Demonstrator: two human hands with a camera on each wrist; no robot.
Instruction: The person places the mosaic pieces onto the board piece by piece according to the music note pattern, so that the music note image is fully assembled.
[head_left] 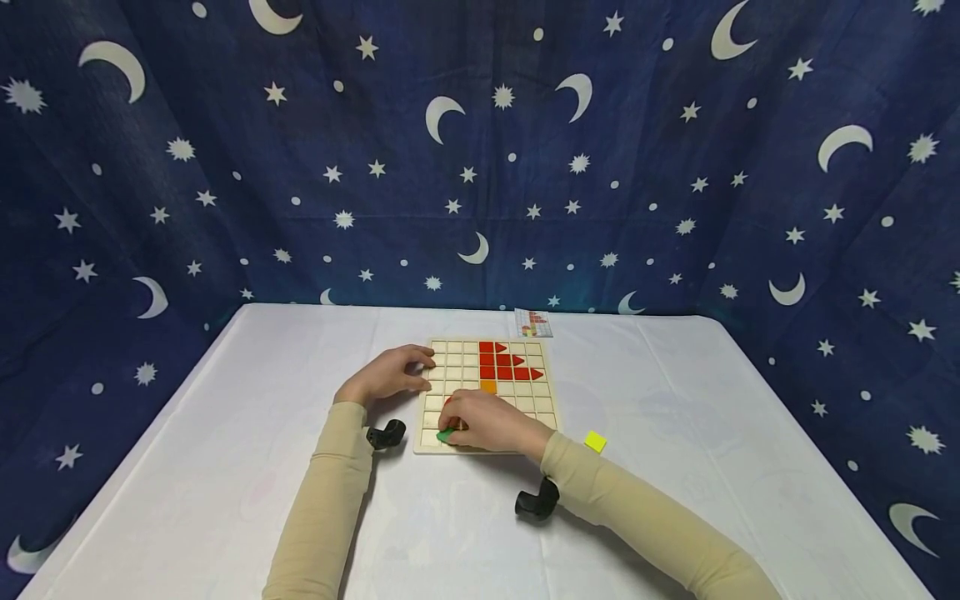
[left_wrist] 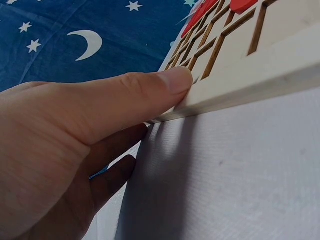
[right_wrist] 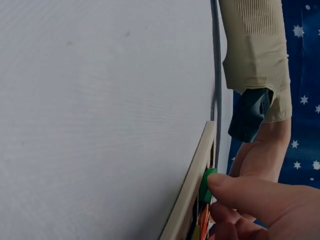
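Note:
A pale wooden grid board [head_left: 454, 361] lies flat on the table, with red squares [head_left: 487, 361], red triangles [head_left: 518, 361] and an orange square [head_left: 488, 387] in its cells. My left hand [head_left: 385, 375] rests at the board's left edge. In the left wrist view its thumb [left_wrist: 176, 80] lies on the rim, the other fingers lower beside the edge. Low on the board's left side, my right hand [head_left: 491, 418] pinches a small green piece [head_left: 446, 436], its shape partly hidden by the fingers. The right wrist view shows the thumb on the green piece [right_wrist: 205, 186].
A yellow square [head_left: 596, 441] lies on the white tablecloth [head_left: 660, 417], right of the board beyond my right wrist. Behind the board's far edge is a small printed pattern card [head_left: 533, 323]. Dark blue cloth [head_left: 405, 108] with stars and moons hangs around the table.

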